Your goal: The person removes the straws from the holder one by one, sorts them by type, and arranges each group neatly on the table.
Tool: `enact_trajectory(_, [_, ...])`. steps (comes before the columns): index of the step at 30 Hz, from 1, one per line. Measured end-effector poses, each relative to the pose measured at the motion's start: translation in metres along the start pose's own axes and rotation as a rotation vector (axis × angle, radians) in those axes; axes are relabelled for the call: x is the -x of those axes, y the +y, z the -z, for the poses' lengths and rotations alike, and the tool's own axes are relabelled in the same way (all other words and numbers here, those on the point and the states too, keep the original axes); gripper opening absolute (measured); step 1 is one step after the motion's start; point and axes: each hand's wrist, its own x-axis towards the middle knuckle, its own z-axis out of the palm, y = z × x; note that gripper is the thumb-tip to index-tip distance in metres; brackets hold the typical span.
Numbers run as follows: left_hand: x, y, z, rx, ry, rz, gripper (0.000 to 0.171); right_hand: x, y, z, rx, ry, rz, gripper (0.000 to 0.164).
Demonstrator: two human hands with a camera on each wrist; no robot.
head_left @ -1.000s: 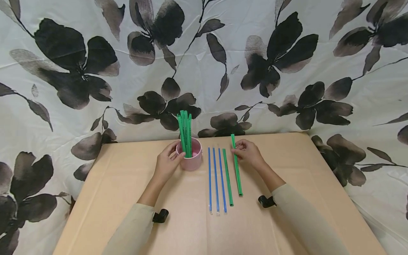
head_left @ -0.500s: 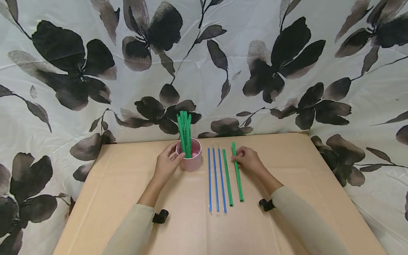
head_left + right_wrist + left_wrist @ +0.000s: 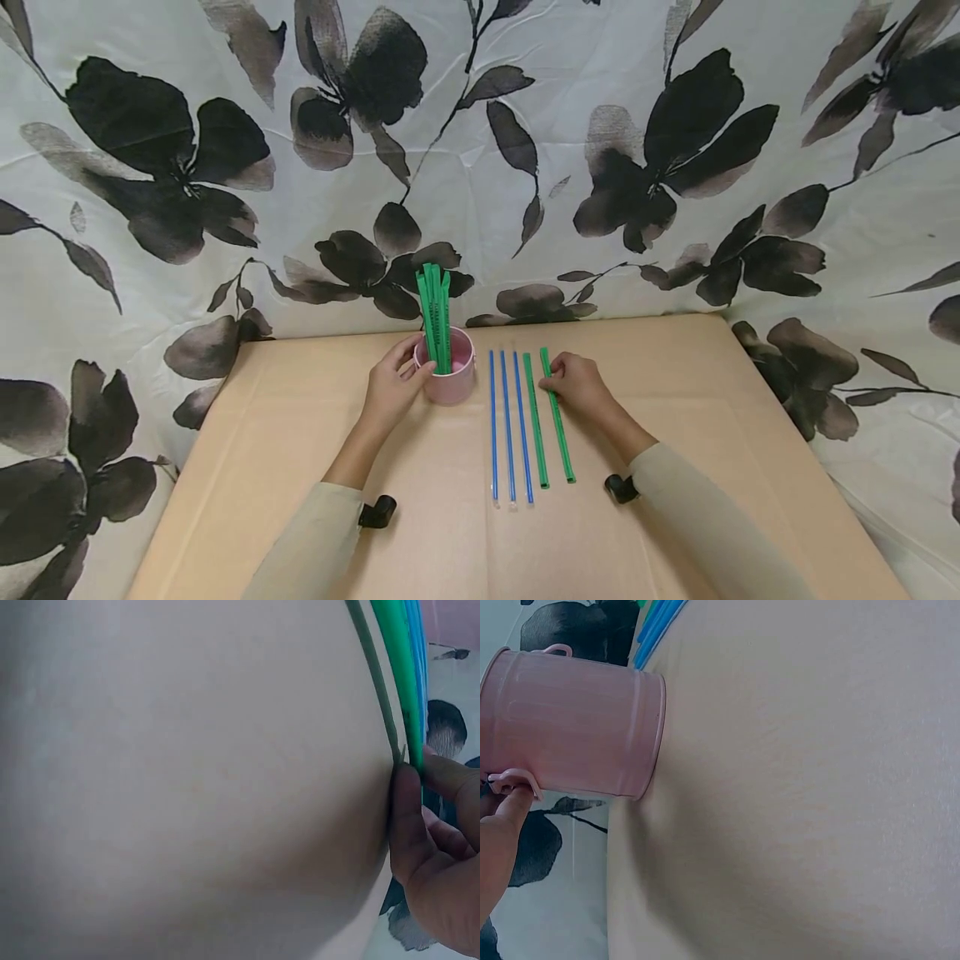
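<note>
Partly hidden behind the front wall of a pink bucket, the lower ends of a bundle of green straws go unseen from where I stand, and their overlap defies a count. The bucket runs off the left edge of the left-wrist view, and most of that hand is out of that shot. In the right-wrist view, green and blue lengths crowd together and leave at the top. Pale tips on the near ends of 3 blue straws look faint.

Compared with 1.0 second ago, the right hand has brought its held green straw toward the person; its far end, then well beyond the row, now sits nearly level with that of the loose green straw. The left hand and bucket appear unmoved.

The right fingers pinch the held straw near its far end, thumb against 1 side, with most of its length pointing toward the person, just beside the loose straw and apart from it. I cannot tell whether it lies fully flat on the bench. The left fingers clasp the bucket's left side, thumb by the front rim, 1 finger touching a small loop handle.
</note>
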Motion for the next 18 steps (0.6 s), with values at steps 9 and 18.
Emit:
enact_trajectory(9, [0.004, 0.001, 0.002, -0.010, -0.009, -0.014, 0.057, 0.007, -0.004, -0.005, 0.131, 0.035, 0.025, 0.028])
enact_trajectory(18, [0.007, 0.002, 0.004, -0.008, -0.009, -0.027, 0.056, 0.016, -0.005, -0.006, 0.064, 0.007, 0.044, 0.024])
